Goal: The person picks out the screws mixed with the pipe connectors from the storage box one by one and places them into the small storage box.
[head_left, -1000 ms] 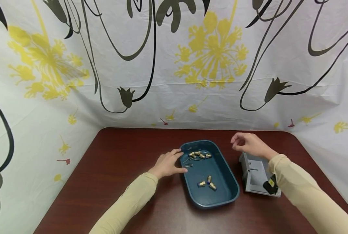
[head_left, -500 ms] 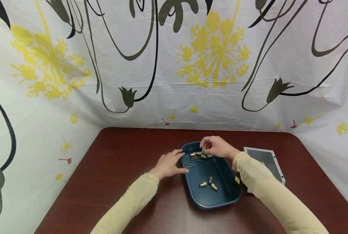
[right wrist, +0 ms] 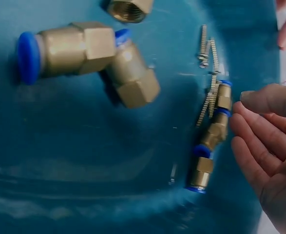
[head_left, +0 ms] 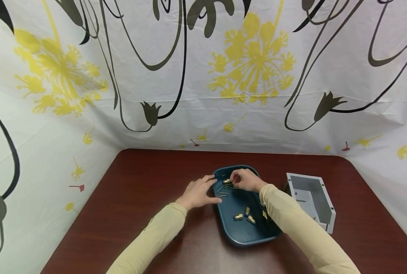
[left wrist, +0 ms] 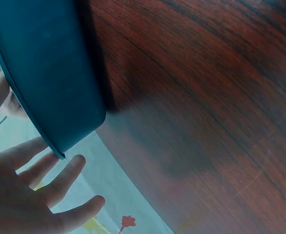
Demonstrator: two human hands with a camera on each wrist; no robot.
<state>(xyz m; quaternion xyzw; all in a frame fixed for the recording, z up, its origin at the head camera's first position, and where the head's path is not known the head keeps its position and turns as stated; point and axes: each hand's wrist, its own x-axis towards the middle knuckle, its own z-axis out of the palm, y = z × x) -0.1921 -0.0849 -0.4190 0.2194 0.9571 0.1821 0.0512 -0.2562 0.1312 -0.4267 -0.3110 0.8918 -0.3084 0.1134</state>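
Note:
My left hand (head_left: pixel 198 193) rests with spread fingers at the left rim of the blue-green tray (head_left: pixel 232 203). In the left wrist view its fingers (left wrist: pixel 67 175) reach past the rim. Inside the tray's far end is my right hand (head_left: pixel 246 180), thumb and fingertips close together, right beside a cluster of brass push-in fittings (right wrist: pixel 213 136) with blue collars. Nothing shows between those fingertips in the right wrist view. Several thin screws (right wrist: pixel 203 44) lie by this cluster. Nearer the tray's front are three more fittings (head_left: pixel 238 217).
To the right of the tray stands a grey open box (head_left: pixel 311 190) with a small thin piece inside, partly behind the right sleeve (head_left: pixel 302 220). The dark red-brown table (head_left: pixel 162 171) meets a patterned cloth (head_left: pixel 203 114) at its back.
My right hand has moved left from above the grey box into the tray's far end, lowering to the fittings. The left hand has stayed at the rim. The box shows more now.

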